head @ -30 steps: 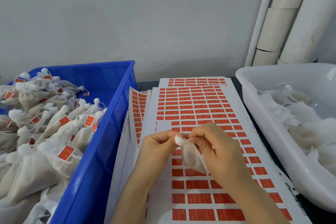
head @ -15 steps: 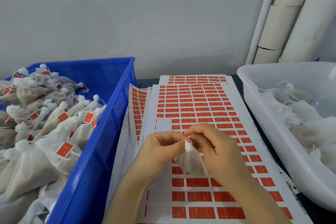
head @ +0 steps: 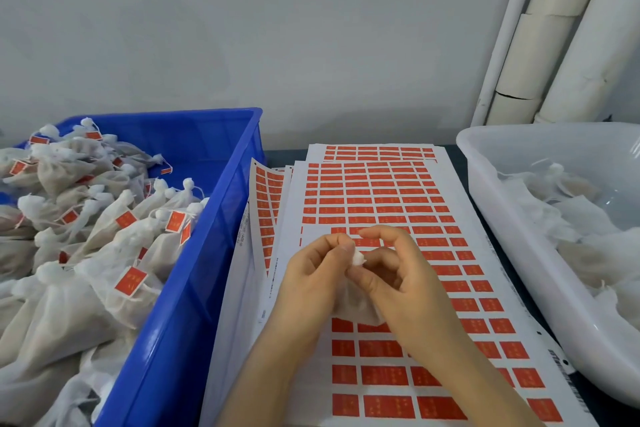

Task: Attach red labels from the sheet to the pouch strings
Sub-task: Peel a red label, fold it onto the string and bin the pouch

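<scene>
At the counter's left edge a blue crate [head: 194,288] holds tagged pouches [head: 86,236]. Over the label sheet [head: 381,201] at the counter's middle, the left hand [head: 311,284] and right hand [head: 405,288] each curl around 1 small white pouch [head: 356,308], fingertips pinching its neck just under the knotted top (the string itself is too fine to see). A white tub [head: 519,270] sits at the right edge.

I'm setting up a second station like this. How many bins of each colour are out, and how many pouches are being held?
blue bin: 1
white bin: 1
held pouch: 1
Total: 3
</scene>
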Available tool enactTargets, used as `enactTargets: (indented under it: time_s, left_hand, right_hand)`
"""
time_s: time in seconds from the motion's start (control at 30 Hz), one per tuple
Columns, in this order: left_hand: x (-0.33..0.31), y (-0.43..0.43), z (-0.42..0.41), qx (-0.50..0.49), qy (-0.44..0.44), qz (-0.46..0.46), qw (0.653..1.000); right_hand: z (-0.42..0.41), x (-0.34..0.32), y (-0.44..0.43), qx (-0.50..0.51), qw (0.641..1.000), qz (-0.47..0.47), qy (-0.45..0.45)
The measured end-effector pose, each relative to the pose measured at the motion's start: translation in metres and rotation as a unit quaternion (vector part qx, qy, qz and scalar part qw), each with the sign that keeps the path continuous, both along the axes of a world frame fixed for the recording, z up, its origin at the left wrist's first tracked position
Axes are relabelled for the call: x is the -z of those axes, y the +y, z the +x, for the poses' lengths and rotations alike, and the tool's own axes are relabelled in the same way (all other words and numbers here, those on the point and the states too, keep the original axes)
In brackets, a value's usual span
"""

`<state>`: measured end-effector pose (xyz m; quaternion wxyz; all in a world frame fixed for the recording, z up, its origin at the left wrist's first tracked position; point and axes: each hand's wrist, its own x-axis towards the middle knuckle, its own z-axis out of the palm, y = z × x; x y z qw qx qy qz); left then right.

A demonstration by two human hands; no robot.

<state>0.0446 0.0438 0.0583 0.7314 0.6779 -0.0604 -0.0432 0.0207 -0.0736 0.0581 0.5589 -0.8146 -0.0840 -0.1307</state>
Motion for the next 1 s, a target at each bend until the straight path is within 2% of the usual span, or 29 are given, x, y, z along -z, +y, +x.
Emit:
enactTargets:
  time_s: [0.23, 0.37, 0.53, 0.63, 0.87, 1.0]
  left_hand:
    - [0.000, -0.002, -0.001, 0.010, 0.035, -0.063, 0.997]
    - [-0.001, 0.000, 0.000, 0.021, 0.007, -0.058, 0.998]
    - [0.004, -0.006, -0.001, -0.003, -0.108, 0.073, 0.991]
    - [0.007, -0.007, -0.001, 0.000, -0.128, 0.094, 0.987]
    - [0.006, -0.004, -0.001, 0.047, -0.109, 0.061, 0.991]
    - [0.001, -0.004, -0.003, 0.046, -0.070, 0.067, 0.994]
  right_hand:
    - [0.002, 0.002, -0.005, 0.002, 1.000, -0.013, -0.004]
    - [0.000, -0.002, -0.007, -0.026, 1.000, 0.006, -0.007]
    - [0.004, -0.001, -0.012, 0.026, 0.999, -0.011, 0.016]
    - [0.006, -0.001, -0.018, 0.024, 0.998, -0.004, 0.051]
    - [0.009, -0.005, -0.033, -0.047, 0.987, 0.082, 0.130]
    - [0.010, -0.003, -0.037, -0.023, 0.995, 0.034, 0.089]
